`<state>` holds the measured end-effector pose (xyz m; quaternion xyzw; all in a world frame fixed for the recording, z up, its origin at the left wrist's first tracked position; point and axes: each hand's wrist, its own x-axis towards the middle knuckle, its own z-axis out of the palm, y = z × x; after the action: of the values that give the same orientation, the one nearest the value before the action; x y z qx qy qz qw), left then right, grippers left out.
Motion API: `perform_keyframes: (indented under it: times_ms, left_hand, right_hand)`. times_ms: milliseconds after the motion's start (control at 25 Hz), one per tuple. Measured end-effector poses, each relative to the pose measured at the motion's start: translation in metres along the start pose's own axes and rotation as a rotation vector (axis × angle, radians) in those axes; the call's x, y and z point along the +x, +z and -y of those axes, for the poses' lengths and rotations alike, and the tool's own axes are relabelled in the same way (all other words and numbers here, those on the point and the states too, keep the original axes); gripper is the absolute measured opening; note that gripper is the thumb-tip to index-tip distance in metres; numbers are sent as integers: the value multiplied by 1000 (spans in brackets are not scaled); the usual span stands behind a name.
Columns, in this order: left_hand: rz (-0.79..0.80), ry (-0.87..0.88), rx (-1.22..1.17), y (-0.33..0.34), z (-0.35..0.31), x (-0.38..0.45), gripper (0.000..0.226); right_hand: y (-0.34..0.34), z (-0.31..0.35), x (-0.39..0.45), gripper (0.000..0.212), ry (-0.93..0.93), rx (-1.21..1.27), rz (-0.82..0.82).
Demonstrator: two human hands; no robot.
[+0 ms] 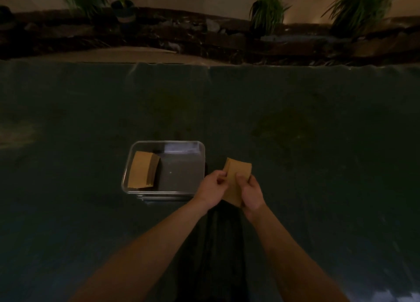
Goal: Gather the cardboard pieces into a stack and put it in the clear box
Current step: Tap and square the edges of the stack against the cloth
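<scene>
A clear box point(200, 152) sits on the dark table, just left of my hands. Inside it, against the left wall, lies a stack of brown cardboard pieces point(143, 173). I hold a second stack of cardboard pieces point(237, 173) just right of the box, above the table. My left hand point(212, 186) pinches its left edge. My right hand point(251, 193) grips its right side and lower end, covering that part of the stack.
The table is covered with a dark green cloth point(295, 131). Beyond its far edge runs a dark ledge with several potted plants point(269, 10). A tan flat sheet point(136, 54) lies behind the table at the back left.
</scene>
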<state>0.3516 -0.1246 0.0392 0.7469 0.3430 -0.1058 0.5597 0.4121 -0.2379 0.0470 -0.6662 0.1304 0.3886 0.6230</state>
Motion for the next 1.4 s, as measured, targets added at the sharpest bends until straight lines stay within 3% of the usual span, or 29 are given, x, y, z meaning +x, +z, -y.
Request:
perform_keyframes:
  times_ms: [80,200,360,640,920,1040,1200,1400]
  left_hand:
    - [-2,-63,11,-1,-8,16,35]
    - [-73,-99,239,3,-14,33,38]
    - [-188,-93,466,15,-16,51,25]
    - [-219,-107,532,25,-15,76,28]
    - [-179,-129,638,29,-5,84,36]
    - [-100,-193,475,30,-3,86,38]
    - [-16,-223,407,32,0,90,35]
    - [-53,-199,194,30,3,74,39]
  right_hand:
    - [5,3,15,37,23,-66,-47]
    - [6,3,39,51,52,-208,-141]
    - [12,-5,66,44,38,-403,-259]
    - [26,-12,91,39,-53,-582,-422]
    - [24,-28,93,61,-22,-483,-519]
    - [23,-25,94,71,97,-373,-475]
    - [19,-16,97,55,226,-162,-312]
    - [-4,-10,85,45,344,81,-106]
